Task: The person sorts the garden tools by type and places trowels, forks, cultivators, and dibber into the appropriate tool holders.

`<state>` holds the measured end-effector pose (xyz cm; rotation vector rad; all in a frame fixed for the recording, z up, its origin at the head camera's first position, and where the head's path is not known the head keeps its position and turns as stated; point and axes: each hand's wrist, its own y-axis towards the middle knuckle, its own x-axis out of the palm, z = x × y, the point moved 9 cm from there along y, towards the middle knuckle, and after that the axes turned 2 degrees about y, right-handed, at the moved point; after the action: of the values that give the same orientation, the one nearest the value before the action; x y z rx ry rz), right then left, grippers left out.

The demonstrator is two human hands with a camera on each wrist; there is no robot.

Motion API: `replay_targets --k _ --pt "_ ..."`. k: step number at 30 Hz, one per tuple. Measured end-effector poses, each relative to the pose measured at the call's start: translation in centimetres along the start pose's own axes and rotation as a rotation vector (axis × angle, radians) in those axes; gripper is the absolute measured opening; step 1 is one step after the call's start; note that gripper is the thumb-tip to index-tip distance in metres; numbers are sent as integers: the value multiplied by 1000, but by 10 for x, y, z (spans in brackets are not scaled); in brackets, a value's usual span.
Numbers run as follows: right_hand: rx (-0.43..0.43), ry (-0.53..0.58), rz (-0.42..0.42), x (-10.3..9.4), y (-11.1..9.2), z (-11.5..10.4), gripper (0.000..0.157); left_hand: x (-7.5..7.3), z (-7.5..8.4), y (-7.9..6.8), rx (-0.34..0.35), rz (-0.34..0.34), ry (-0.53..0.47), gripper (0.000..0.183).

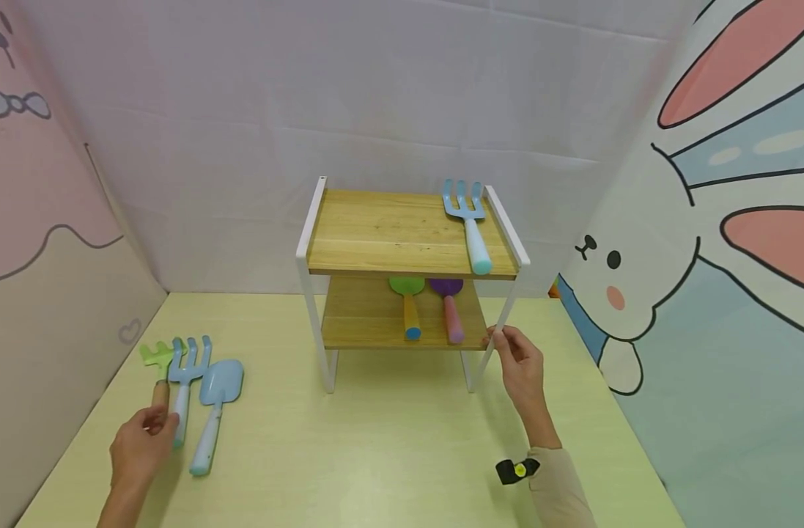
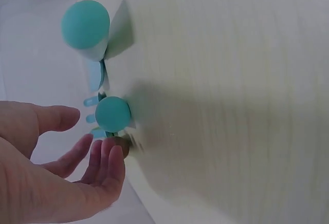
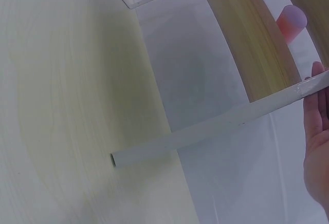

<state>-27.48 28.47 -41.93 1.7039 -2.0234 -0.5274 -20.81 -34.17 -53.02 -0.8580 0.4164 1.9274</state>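
Observation:
At the left of the table, my left hand [image 1: 141, 444] is at the brown handle of a small green rake [image 1: 156, 357]. In the left wrist view the thumb stands apart from the loosely bent fingers [image 2: 109, 167], which overlap the end of that handle. Beside the rake lie a light blue garden fork [image 1: 182, 392] and a light blue shovel [image 1: 221, 381]. My right hand [image 1: 524, 370] holds the right front leg [image 3: 205, 129] of a two-tier shelf [image 1: 375, 235], level with its lower board. Part of that hand falls outside the right wrist view.
Another light blue fork [image 1: 470, 231] lies on the top board's right side. The lower board bears a green tool with an orange handle [image 1: 411, 319] and a purple one with a pink handle [image 1: 453, 320], their heads partly hidden. Printed cloth walls [image 1: 388, 95] enclose the table.

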Motion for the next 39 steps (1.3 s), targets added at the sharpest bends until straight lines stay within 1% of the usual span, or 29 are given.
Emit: replay_targets --k 6,8,11,13,15,20,23,27,33,39 --pt "7 7 5 -1 0 0 16 4 3 3 19 13 -9 38" --pt "10 8 4 -1 1 0 16 5 5 3 50 26 -3 37" --pt "16 1 7 -2 1 1 16 7 10 4 95 20 22 38" --pt "17 -5 11 -2 1 1 17 9 12 4 116 0 39 40" --pt "15 -6 11 -2 1 1 17 12 12 4 119 -30 61 43" --pt "18 -8 6 -1 2 1 16 17 7 6 96 -120 103 49" --pt "32 -11 12 -1 2 2 16 21 7 8 94 -164 127 53" --pt "47 -9 22 -1 1 4 16 24 9 10 97 -200 144 56" --pt "33 -1 14 -1 0 5 15 26 10 12 110 -241 138 57" --pt "21 11 4 0 0 5 15 26 3 13 86 -275 116 58"
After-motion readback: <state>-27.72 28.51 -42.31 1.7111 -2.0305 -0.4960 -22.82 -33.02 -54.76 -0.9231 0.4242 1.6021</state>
